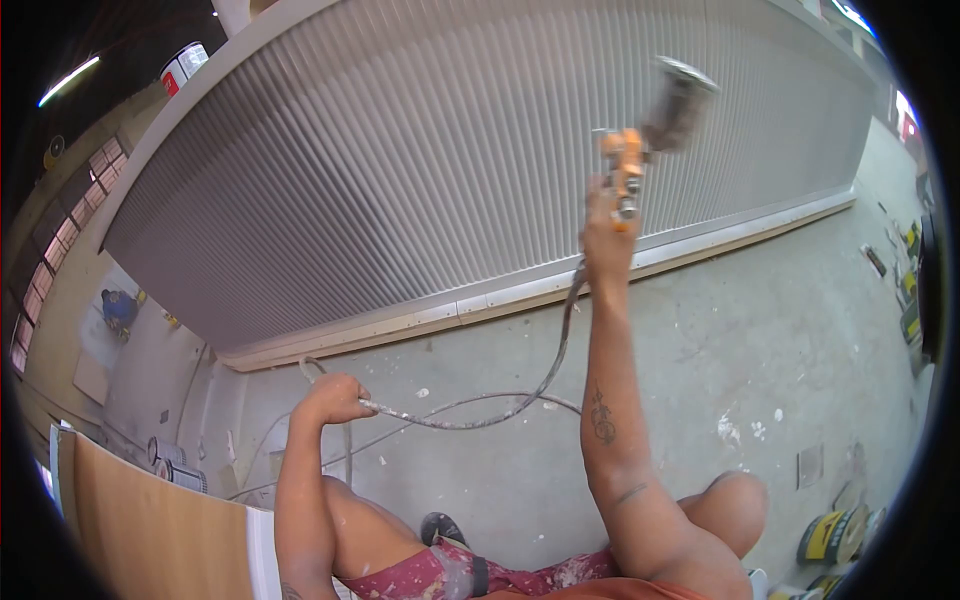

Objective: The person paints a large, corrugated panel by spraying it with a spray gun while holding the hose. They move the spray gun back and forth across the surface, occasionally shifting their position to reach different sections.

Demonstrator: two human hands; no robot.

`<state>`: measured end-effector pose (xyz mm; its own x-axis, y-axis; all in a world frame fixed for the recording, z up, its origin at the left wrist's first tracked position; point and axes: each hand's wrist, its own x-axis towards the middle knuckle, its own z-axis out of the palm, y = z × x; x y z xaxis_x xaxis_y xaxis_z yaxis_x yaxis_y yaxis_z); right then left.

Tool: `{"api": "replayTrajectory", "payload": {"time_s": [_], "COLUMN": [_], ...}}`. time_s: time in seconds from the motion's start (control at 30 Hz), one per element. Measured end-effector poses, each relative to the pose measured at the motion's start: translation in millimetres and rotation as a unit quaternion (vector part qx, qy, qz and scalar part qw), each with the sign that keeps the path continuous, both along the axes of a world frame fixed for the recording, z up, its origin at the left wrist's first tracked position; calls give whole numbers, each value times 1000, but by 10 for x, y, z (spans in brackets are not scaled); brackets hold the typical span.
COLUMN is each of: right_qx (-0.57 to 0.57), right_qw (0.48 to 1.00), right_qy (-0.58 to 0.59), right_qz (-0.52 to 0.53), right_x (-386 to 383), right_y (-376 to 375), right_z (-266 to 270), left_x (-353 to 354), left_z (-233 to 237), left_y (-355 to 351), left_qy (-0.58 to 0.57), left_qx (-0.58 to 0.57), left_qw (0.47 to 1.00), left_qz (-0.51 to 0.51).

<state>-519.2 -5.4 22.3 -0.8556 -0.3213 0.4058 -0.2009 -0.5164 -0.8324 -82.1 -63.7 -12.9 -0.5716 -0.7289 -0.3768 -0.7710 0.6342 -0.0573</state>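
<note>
Raised before a long grey ribbed panel (430, 150), my right hand (608, 235) is closed around a paint spray gun (625, 180). The gun has an orange body, and its metal cup (680, 105) is slightly blurred and tilted out to the right. A paint-spotted air hose (568, 335) runs down from the gun's grip and loops across to my left hand (340, 397). That hand is closed around the hose, low and to the left, apart from the panel. The spray tip cannot be made out clearly.
Along the panel's foot runs a pale base ledge (460, 308). A wooden board (160, 510) stands close at my left. Paint cans (835, 535) sit at the lower right; another can (183, 66) rests behind the panel's top edge. A person (120, 310) is far left.
</note>
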Motion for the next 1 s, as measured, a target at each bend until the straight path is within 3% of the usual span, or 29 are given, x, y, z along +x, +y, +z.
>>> {"api": "replayTrajectory", "payload": {"time_s": [0.03, 0.1, 0.13, 0.2, 0.33, 0.5, 0.7, 0.87, 1.0], "right_qx": [25, 95, 93, 159, 132, 101, -4, -25, 139], "right_qw": [992, 964, 964, 896, 898, 988, 985, 988, 979], "right_qy": [-38, 5, 5, -1, 19, -49, -62, -30, -9], "right_qz": [116, 249, 251, 414, 420, 106, -159, -152, 148], "right_x": [206, 423, 512, 654, 745, 292, -510, -369, 216], "right_y": [92, 131, 152, 193, 180, 211, 397, 350, 358], "right_z": [100, 156, 195, 268, 295, 272, 168, 157, 263], "left_x": [2, 2, -10, -32, -53, -16, -43, -31, -28], "left_z": [-6, -9, -24, -13, 9, -16, 29, 14, -18], "left_y": [-13, -52, -69, -62, -72, -55, 23, 13, -35], "left_qy": [-10, -20, -22, -23, -12, -1, -2, 17, 0], "left_qx": [3, 5, 9, 14, 33, 26, 8, 10, 9], "left_qw": [1000, 1000, 1000, 999, 999, 999, 1000, 1000, 1000], "left_qz": [-1, -1, -14, -25, -41, -34, -2, -8, -9]}}
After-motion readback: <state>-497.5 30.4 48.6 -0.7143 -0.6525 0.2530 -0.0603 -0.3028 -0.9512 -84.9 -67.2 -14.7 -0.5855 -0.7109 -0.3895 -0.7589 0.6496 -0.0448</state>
